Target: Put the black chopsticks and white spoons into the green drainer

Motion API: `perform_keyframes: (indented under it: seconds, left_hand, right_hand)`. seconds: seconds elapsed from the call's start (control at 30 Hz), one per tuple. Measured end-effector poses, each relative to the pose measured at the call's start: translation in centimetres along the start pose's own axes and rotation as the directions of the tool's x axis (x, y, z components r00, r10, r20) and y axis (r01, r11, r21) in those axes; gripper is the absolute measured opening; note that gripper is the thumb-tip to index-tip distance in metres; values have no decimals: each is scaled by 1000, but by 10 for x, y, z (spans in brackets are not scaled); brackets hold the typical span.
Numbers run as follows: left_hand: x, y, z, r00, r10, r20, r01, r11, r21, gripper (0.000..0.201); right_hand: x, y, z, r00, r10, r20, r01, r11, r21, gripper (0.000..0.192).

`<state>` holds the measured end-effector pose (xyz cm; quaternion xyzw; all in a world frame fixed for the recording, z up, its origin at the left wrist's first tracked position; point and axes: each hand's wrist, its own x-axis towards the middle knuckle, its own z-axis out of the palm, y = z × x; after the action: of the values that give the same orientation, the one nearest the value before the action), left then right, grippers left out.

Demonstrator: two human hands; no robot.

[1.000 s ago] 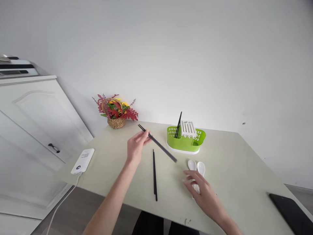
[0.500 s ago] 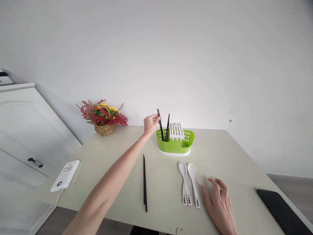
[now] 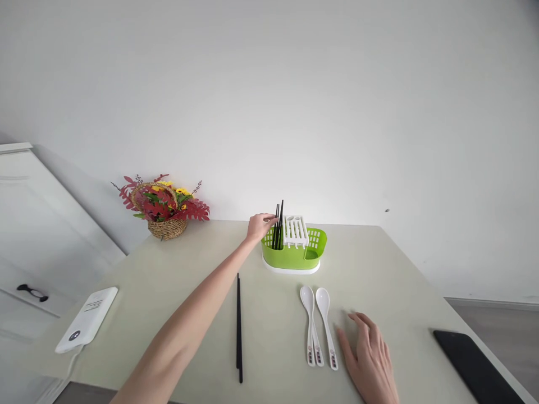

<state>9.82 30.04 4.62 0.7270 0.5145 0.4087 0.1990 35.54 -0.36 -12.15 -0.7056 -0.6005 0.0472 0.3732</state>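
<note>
This looks like a room in a home: a white panelled cabinet [image 3: 50, 224] with a dark curved handle [image 3: 32, 293], a brown woven basket [image 3: 167, 229] of yellow flowers [image 3: 182, 191] and red leaves [image 3: 196, 210] on the pale grey-green desk [image 3: 362, 269], a green plastic cutlery holder [image 3: 288, 259], white long-handled spoons [image 3: 324, 306], slim black chopsticks [image 3: 239, 336], grey wood-look flooring [image 3: 497, 320].

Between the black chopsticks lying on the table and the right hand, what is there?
Three white spoons, two of them overlapping, lie between the black chopsticks and the right hand. The head view shows it.
</note>
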Motion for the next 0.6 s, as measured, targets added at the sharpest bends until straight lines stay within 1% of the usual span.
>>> perform_keyframes:
  seconds: [0.07, 0.17, 0.23, 0.3, 0.4, 0.47, 0.53, 0.57, 0.6]
  left_hand:
    - [-6, -5, -5, 1000, -7, -27, 8, 999, 37, 31]
    - [-27, -16, -18, 991, -56, -121, 69, 991, 112, 39]
    - [-50, -27, -29, 978, -113, -173, 143, 974, 175, 42]
    - [-80, -37, -41, 967, -176, -182, 218, 945, 244, 41]
    - [-135, -46, -54, 957, -269, -105, 288, 891, 350, 34]
    - [-174, -44, -58, 948, -316, -30, 300, 860, 412, 32]
    - [-211, -36, -59, 938, -344, 36, 286, 831, 477, 37]
    - [-227, -31, -59, 932, -355, 79, 261, 805, 533, 41]
    - [-241, -25, -59, 917, -372, 144, 207, 752, 626, 43]
  right_hand:
    - [-1, 1, 1, 1000, 3, 5, -3, 1000, -2, 50]
    - [-3, 4, 2, 1000, -3, 12, 3, 1000, -14, 48]
    - [-4, 6, 3, 1000, -7, 18, 8, 1000, -25, 48]
    - [-5, 8, 3, 1000, -11, 28, 12, 999, -33, 46]
    - [-7, 10, 3, 999, -16, 41, 17, 999, -38, 44]
    - [-8, 11, 2, 999, -18, 43, 20, 999, -40, 44]
    - [-9, 12, 3, 999, -23, 37, 24, 999, -38, 44]
    - [-10, 12, 3, 999, -25, 32, 27, 999, -36, 44]
    - [-10, 13, 3, 999, -28, 27, 29, 999, -35, 45]
